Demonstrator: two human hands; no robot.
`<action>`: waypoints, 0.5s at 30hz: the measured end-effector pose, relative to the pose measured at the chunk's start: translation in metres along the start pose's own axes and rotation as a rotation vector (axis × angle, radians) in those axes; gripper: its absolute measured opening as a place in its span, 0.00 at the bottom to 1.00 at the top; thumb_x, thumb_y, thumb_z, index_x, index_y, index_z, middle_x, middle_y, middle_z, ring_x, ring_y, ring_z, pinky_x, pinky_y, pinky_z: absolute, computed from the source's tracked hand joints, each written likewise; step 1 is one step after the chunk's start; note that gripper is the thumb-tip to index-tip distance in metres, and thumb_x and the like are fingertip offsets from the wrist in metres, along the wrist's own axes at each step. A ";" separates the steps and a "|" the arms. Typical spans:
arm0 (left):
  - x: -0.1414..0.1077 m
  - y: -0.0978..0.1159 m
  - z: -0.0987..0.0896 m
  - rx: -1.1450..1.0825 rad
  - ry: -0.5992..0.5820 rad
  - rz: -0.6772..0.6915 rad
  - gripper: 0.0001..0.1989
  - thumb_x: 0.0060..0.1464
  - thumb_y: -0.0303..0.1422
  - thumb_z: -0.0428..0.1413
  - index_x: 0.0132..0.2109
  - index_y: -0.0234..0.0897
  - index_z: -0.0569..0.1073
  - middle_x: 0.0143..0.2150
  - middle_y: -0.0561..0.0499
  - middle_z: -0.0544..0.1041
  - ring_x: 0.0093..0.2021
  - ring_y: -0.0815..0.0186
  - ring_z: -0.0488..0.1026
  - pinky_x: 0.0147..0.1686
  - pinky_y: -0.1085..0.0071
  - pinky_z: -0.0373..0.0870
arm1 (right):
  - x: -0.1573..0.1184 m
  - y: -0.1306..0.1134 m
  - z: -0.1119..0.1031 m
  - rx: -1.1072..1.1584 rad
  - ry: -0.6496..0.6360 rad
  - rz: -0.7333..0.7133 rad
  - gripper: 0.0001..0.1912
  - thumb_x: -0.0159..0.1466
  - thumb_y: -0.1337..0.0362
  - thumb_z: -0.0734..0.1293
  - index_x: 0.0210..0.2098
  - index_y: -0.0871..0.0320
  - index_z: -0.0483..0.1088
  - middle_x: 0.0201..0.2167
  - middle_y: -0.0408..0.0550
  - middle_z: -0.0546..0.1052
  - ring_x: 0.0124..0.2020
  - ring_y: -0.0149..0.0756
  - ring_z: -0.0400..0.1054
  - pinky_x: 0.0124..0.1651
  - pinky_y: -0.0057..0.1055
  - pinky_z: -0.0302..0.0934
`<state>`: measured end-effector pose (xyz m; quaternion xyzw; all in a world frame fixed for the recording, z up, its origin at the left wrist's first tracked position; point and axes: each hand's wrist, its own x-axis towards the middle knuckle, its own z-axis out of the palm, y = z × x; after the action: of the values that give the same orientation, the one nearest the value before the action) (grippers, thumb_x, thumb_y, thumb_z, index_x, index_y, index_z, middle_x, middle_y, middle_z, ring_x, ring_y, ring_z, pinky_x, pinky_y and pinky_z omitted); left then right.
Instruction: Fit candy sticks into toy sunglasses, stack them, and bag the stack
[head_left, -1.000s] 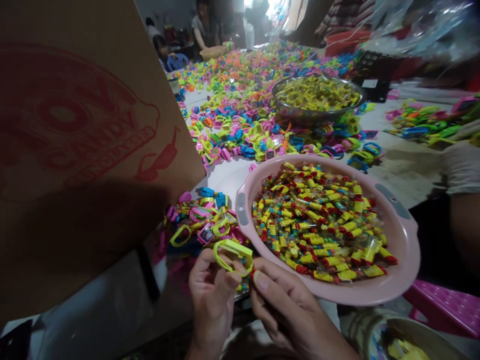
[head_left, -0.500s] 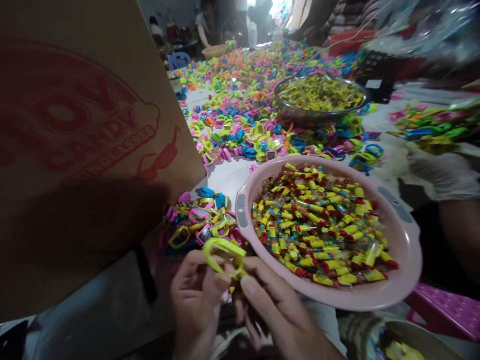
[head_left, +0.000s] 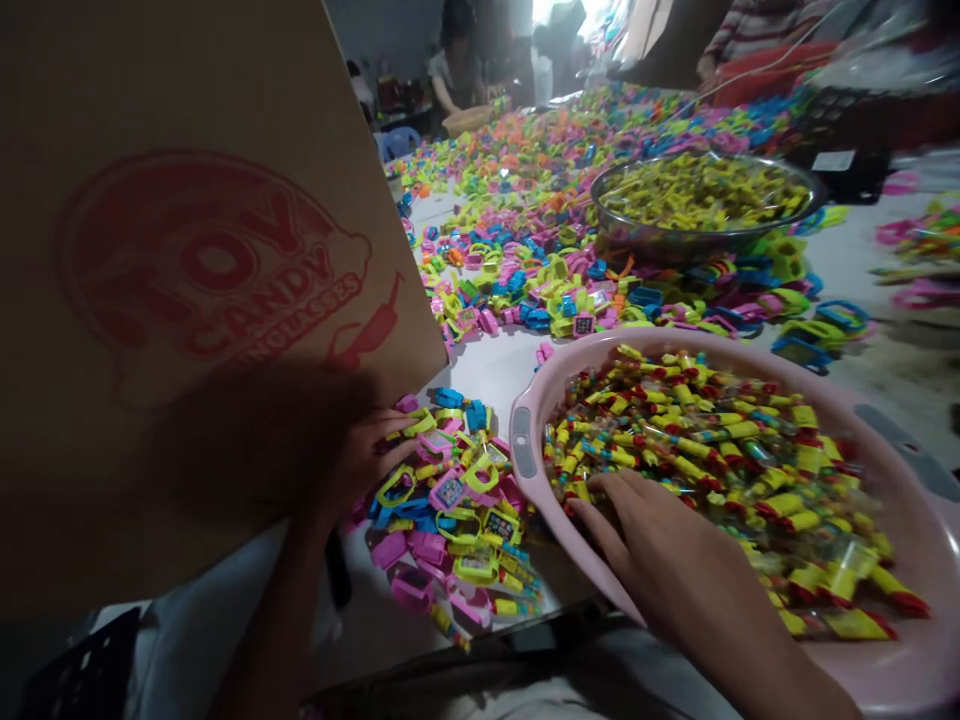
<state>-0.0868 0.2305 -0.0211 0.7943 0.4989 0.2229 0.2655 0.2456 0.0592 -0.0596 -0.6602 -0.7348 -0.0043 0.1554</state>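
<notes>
My left hand reaches along the cardboard box to a pile of plastic toy watches in pink, blue and yellow-green. Its fingers are stretched apart over a yellow-green toy watch at the pile's back left; no firm grip shows. My right hand dips over the near left rim of a pink basin. Its thumb and forefinger are apart, touching small candy tubes with yellow labels and red ends. The other fingertips are hidden. Several candy tubes lie at the near side of the watch pile.
A large cardboard box stands on the left. Behind the basin is a metal bowl of yellow wrapped pieces. Many colourful toy watches spread across the white table. Other people work at the back.
Both hands held a yellow-green toy watch together in front of me. They have parted: the left moved to the watch pile, the right into the basin. The view has shifted left.
</notes>
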 end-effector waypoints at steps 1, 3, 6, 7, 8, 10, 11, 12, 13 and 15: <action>0.001 0.000 0.000 -0.014 0.004 -0.006 0.14 0.64 0.43 0.64 0.50 0.41 0.87 0.55 0.43 0.87 0.56 0.53 0.83 0.63 0.60 0.75 | -0.001 -0.001 0.001 0.024 0.018 0.017 0.14 0.81 0.57 0.60 0.40 0.51 0.70 0.36 0.50 0.80 0.36 0.47 0.78 0.35 0.39 0.61; 0.002 0.001 -0.004 -0.060 0.040 -0.021 0.15 0.63 0.43 0.65 0.49 0.41 0.88 0.54 0.44 0.88 0.55 0.53 0.83 0.61 0.61 0.76 | -0.001 -0.004 0.002 0.059 0.056 0.034 0.12 0.80 0.59 0.59 0.40 0.51 0.68 0.35 0.49 0.79 0.36 0.47 0.78 0.36 0.39 0.63; 0.012 0.005 -0.017 -0.087 0.105 -0.028 0.16 0.63 0.46 0.64 0.45 0.39 0.87 0.49 0.45 0.89 0.51 0.54 0.84 0.54 0.64 0.78 | 0.003 -0.008 0.000 0.090 0.118 0.031 0.10 0.79 0.62 0.58 0.40 0.51 0.66 0.34 0.48 0.78 0.35 0.47 0.79 0.35 0.39 0.65; 0.018 0.007 -0.021 -0.078 0.124 -0.031 0.16 0.63 0.46 0.63 0.44 0.39 0.87 0.47 0.45 0.89 0.49 0.54 0.84 0.52 0.65 0.78 | 0.005 -0.010 -0.001 0.093 0.139 0.027 0.10 0.78 0.63 0.58 0.39 0.50 0.65 0.33 0.47 0.77 0.33 0.46 0.79 0.33 0.39 0.65; 0.027 0.010 -0.024 -0.061 0.133 -0.035 0.17 0.64 0.47 0.62 0.43 0.39 0.87 0.45 0.46 0.89 0.47 0.55 0.84 0.49 0.66 0.77 | 0.007 -0.010 -0.002 0.097 0.156 0.025 0.09 0.78 0.63 0.58 0.39 0.50 0.64 0.31 0.46 0.77 0.31 0.45 0.79 0.32 0.38 0.65; 0.052 0.016 -0.025 -0.005 0.105 -0.013 0.17 0.67 0.48 0.60 0.42 0.40 0.86 0.43 0.48 0.89 0.43 0.56 0.83 0.45 0.68 0.76 | 0.009 -0.011 -0.003 0.102 0.187 0.019 0.08 0.78 0.64 0.58 0.42 0.51 0.66 0.32 0.46 0.78 0.31 0.44 0.80 0.31 0.38 0.68; 0.067 0.020 -0.022 0.035 0.049 0.030 0.18 0.68 0.47 0.59 0.43 0.40 0.86 0.43 0.48 0.89 0.42 0.56 0.83 0.44 0.68 0.75 | 0.011 -0.011 -0.003 0.103 0.199 0.008 0.07 0.78 0.64 0.58 0.46 0.52 0.67 0.34 0.47 0.80 0.33 0.45 0.82 0.33 0.38 0.71; 0.085 0.024 -0.016 0.078 -0.024 0.091 0.18 0.69 0.47 0.57 0.44 0.40 0.86 0.43 0.47 0.89 0.42 0.57 0.83 0.43 0.67 0.74 | 0.011 -0.011 -0.003 0.103 0.209 -0.009 0.09 0.77 0.65 0.57 0.51 0.54 0.68 0.37 0.50 0.82 0.37 0.46 0.84 0.35 0.38 0.74; 0.104 0.029 -0.007 0.119 -0.104 0.161 0.18 0.70 0.46 0.56 0.45 0.40 0.86 0.43 0.47 0.89 0.42 0.57 0.83 0.43 0.67 0.74 | 0.012 -0.011 -0.002 0.101 0.215 -0.025 0.12 0.77 0.66 0.57 0.55 0.56 0.68 0.41 0.52 0.83 0.40 0.46 0.85 0.37 0.38 0.76; 0.145 0.039 0.019 0.148 -0.259 0.294 0.17 0.70 0.42 0.55 0.44 0.39 0.86 0.41 0.45 0.89 0.40 0.57 0.83 0.41 0.67 0.74 | 0.013 -0.010 0.000 0.091 0.220 -0.045 0.13 0.77 0.67 0.57 0.57 0.56 0.68 0.45 0.55 0.83 0.43 0.47 0.85 0.39 0.38 0.79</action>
<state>0.0097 0.3447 0.0021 0.8978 0.3545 0.1181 0.2330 0.2348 0.0703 -0.0546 -0.6314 -0.7274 -0.0468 0.2647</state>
